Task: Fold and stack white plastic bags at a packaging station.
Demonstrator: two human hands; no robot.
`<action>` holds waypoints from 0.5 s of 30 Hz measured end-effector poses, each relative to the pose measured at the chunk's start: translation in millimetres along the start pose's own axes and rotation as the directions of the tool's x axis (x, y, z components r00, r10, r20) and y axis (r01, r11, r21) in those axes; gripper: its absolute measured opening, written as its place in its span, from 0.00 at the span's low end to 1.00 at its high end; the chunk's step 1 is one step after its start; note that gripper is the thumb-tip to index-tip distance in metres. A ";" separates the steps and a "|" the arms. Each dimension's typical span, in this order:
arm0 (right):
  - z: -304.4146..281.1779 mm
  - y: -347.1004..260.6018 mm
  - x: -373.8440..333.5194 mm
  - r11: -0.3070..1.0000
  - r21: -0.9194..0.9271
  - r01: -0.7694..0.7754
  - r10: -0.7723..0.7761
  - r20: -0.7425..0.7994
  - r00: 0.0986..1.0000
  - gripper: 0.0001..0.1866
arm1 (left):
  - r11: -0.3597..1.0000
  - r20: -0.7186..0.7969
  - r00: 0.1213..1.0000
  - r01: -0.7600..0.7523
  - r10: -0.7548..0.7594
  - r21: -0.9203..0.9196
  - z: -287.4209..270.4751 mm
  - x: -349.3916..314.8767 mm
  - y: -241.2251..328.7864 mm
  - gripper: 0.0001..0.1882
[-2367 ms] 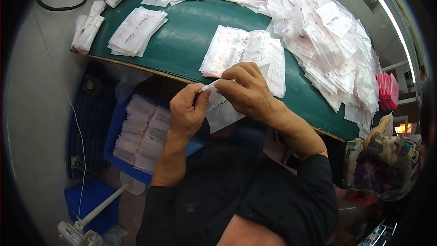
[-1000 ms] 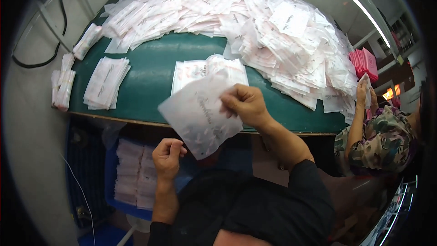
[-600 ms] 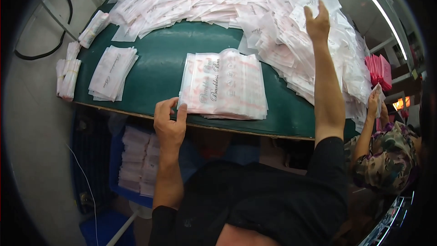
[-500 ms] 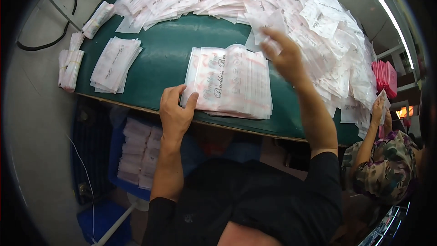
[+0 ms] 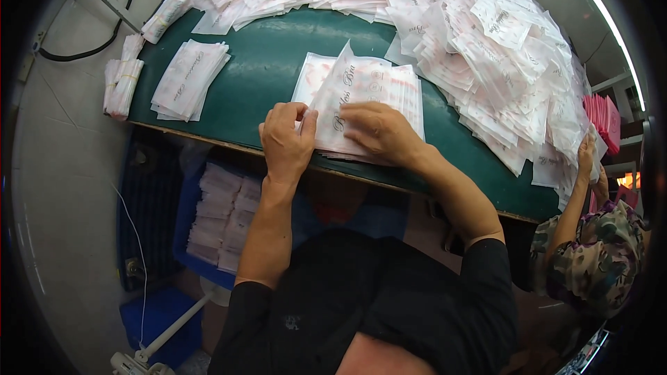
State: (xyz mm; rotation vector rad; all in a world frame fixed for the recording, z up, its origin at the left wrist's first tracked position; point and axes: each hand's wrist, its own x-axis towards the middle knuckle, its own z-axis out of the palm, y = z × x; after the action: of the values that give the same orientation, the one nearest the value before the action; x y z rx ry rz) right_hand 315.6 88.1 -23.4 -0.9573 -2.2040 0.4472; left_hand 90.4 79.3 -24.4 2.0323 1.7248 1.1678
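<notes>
Pinching bag [image 5: 345, 83] by near-left edge, thumb against fingers: left hand [image 5: 286, 140], over front edge of desk [image 5: 278, 48], forearm nearly upright. Right forearm slanting inward; right hand [image 5: 385, 132] palm down over bag, fingers extended, slightly bent, blurred. Bag atop stack [image 5: 411, 101], near desk's front edge.

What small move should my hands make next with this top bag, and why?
Probably lift the top bag off the stack: your left hand appears to pinch its near-left edge, its far corner stands raised, and your right hand is over it.
</notes>
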 end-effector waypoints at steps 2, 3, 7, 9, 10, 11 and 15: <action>-17.1 -24.6 15.9 0.971 -0.235 0.041 -0.096 -0.229 0.969 0.29 | 0.997 -0.057 0.995 -0.079 0.080 0.006 -10.2 -9.2 15.8 0.10; -24.2 -41.7 30.0 0.947 -0.297 0.124 -0.179 -0.164 0.970 0.28 | 0.988 -0.078 0.988 -0.138 0.132 -0.070 -17.7 -12.7 20.9 0.08; -26.2 -58.4 38.0 0.940 -0.216 0.263 -0.251 0.082 0.965 0.14 | 0.962 -0.179 0.958 -0.245 0.222 -0.118 -58.1 -38.2 17.1 0.06; -21.9 -77.6 26.5 0.977 -0.121 0.173 -0.159 0.115 0.980 0.07 | 0.972 -0.107 0.986 -0.145 0.127 -0.187 -83.9 -62.4 4.4 0.06; -16.7 -87.6 25.8 0.977 -0.115 0.178 -0.163 0.122 0.979 0.07 | 0.941 -0.028 0.999 -0.046 0.039 -0.337 -91.8 -72.2 0.7 0.06; -11.1 -97.6 25.3 0.972 -0.141 0.189 -0.176 0.102 0.979 0.08 | 0.880 0.063 0.997 0.061 -0.035 -0.471 -99.3 -81.4 -3.9 0.06; 15.8 -142.0 15.9 0.900 -0.280 0.334 -0.372 -0.095 0.923 0.14 | 0.912 -0.037 0.999 -0.044 0.031 -0.407 -115.4 -99.3 -8.4 0.07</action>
State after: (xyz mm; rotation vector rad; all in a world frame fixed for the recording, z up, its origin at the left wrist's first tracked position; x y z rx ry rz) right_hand 224.6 4.1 49.7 -0.6676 -2.2700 -0.0830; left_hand 5.9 -44.2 4.5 1.8033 1.3155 1.4366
